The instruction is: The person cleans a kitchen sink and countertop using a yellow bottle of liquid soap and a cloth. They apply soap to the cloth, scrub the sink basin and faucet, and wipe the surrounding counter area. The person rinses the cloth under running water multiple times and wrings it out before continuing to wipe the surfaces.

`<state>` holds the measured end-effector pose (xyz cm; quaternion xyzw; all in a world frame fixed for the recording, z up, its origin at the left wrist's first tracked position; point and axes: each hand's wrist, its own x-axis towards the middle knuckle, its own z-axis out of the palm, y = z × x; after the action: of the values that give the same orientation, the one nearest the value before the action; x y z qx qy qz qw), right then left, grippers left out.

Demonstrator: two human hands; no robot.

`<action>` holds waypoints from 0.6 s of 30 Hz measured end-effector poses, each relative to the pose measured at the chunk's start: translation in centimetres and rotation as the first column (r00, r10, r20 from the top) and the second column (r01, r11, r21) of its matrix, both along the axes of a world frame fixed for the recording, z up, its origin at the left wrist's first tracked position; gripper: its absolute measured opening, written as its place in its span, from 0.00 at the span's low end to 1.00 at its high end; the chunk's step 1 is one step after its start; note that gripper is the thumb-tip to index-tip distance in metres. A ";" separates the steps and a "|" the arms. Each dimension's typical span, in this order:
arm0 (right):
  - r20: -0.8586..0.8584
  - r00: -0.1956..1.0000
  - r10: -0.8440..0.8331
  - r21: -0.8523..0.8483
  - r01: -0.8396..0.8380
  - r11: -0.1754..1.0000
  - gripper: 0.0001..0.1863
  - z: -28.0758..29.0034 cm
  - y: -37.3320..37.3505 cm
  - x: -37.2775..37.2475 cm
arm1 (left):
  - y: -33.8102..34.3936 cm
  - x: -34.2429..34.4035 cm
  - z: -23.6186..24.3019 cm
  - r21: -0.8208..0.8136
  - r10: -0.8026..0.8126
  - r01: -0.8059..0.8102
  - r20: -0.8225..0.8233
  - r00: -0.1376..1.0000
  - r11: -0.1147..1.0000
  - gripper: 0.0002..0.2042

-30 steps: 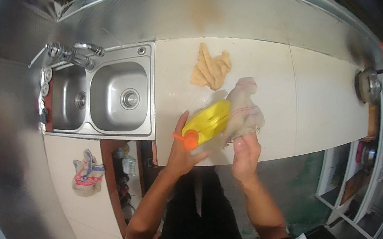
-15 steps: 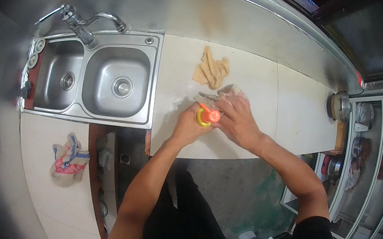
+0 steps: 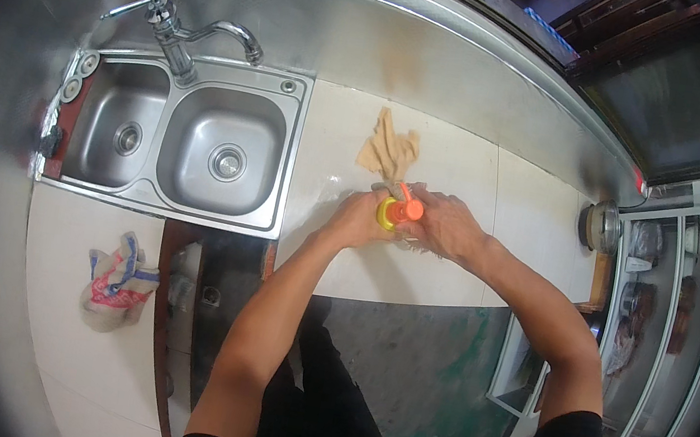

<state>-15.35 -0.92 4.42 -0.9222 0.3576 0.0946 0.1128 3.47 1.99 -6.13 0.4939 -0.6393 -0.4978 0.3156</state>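
Over the white counter, my left hand point(image 3: 357, 218) is closed around the side of a bottle point(image 3: 405, 209) with an orange spout top and a yellow collar. The bottle's body is mostly hidden below the top and between my hands. On its other side my right hand point(image 3: 451, 225) is closed on a greyish cloth point(image 3: 389, 188), pressing it against the bottle. Only small edges of that cloth show past the fingers. A crumpled tan cloth point(image 3: 390, 147) lies on the counter just beyond my hands.
To the left is a steel double-bowl sink point(image 3: 278, 207) with a chrome faucet point(image 3: 179, 54). A patterned cloth point(image 3: 120, 285) lies on the near-left counter point(image 3: 69, 375). A white-framed shelf rack point(image 3: 657, 359) stands at right, beside a lidded pot point(image 3: 600, 226).
My right hand and its cloth have drawn in closer around the bottle, and less of the cloth shows. The whole view has shifted slightly.
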 end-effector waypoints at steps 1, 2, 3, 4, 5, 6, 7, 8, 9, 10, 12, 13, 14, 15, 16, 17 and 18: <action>0.048 0.999 0.025 -0.008 -0.024 1.000 0.23 -0.6 0.3 -0.5 | 0.2 0.1 -0.1 0.022 -0.016 0.015 0.007 1.000 1.000 0.32; 0.090 0.994 0.058 -0.021 -0.056 0.998 0.22 -1.0 0.2 -1.0 | 0.0 -0.1 -1.0 0.040 -0.024 0.023 0.008 1.000 0.999 0.32; 0.150 0.984 0.094 -0.082 -0.083 0.993 0.22 -1.2 0.6 -1.3 | -0.1 -0.2 -1.0 0.057 -0.033 0.033 0.005 0.999 0.998 0.33; 0.208 0.969 0.135 -0.145 -0.106 0.984 0.21 -1.4 1.2 -1.6 | -0.3 -0.1 -1.1 0.085 -0.051 0.050 0.010 0.999 0.995 0.33; 0.264 0.949 0.175 -0.202 -0.123 0.972 0.20 -1.6 1.7 -2.0 | -0.2 0.1 -0.8 0.119 -0.073 0.070 0.015 0.997 0.990 0.33; 0.250 0.935 0.253 -0.276 -0.182 0.944 0.20 -1.7 1.7 -2.5 | -0.2 0.1 -0.6 0.153 -0.095 0.091 0.018 0.995 0.984 0.33; 0.212 0.926 0.313 -0.288 -0.247 0.925 0.19 -1.4 1.7 -3.2 | -0.2 0.1 -0.4 0.154 -0.114 0.116 -0.022 0.993 0.981 0.33; 0.181 0.908 0.378 -0.301 -0.314 0.900 0.19 -1.1 1.4 -3.6 | -0.4 0.4 -0.5 0.153 -0.126 0.133 -0.051 0.991 0.979 0.33; 0.150 0.886 0.440 -0.312 -0.379 0.871 0.19 -1.0 1.1 -3.8 | -0.5 0.5 -0.5 0.151 -0.140 0.151 -0.080 0.987 0.977 0.33; 0.202 0.892 0.405 -0.254 -0.351 0.901 0.18 -0.9 0.7 -3.8 | -0.7 0.5 -0.5 0.137 -0.141 0.153 -0.088 0.986 0.979 0.33; 0.304 0.902 0.306 -0.133 -0.278 0.951 0.15 -0.9 0.4 -3.9 | -1.2 0.5 -0.5 0.108 -0.166 0.176 -0.097 0.981 0.978 0.33; 0.425 0.892 0.152 -0.065 -0.137 0.988 0.14 -1.1 0.6 -3.8 | -1.4 0.5 -0.5 0.119 -0.169 0.177 -0.078 0.983 0.977 0.33; 0.530 0.848 -0.008 0.023 -0.004 1.000 0.14 -1.5 1.1 -3.4 | -1.5 0.5 -0.3 0.131 -0.170 0.177 -0.061 0.983 0.975 0.32; 0.612 0.773 -0.170 0.124 0.118 0.985 0.14 -1.7 1.4 -3.1 | -1.7 0.5 -0.1 0.143 -0.173 0.178 -0.045 0.984 0.974 0.32; 0.535 0.752 -0.385 0.320 0.242 0.916 0.15 -1.6 1.4 -3.1 | -1.8 0.4 -0.1 0.139 -0.194 0.194 -0.012 0.981 0.971 0.32; 0.420 0.702 -0.575 0.495 0.354 0.794 0.16 -0.9 1.3 -2.7 | -1.9 0.4 -0.3 0.137 -0.213 0.208 0.023 0.977 0.969 0.31; 0.269 0.630 -0.728 0.639 0.450 0.625 0.18 -0.5 1.3 -2.4 | -2.1 0.4 -0.6 0.135 -0.232 0.222 0.059 0.971 0.966 0.31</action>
<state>-17.77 0.40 3.93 -0.6679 0.5686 -0.1028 0.4690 3.91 -0.06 -6.76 0.4545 -0.6698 -0.5519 0.2005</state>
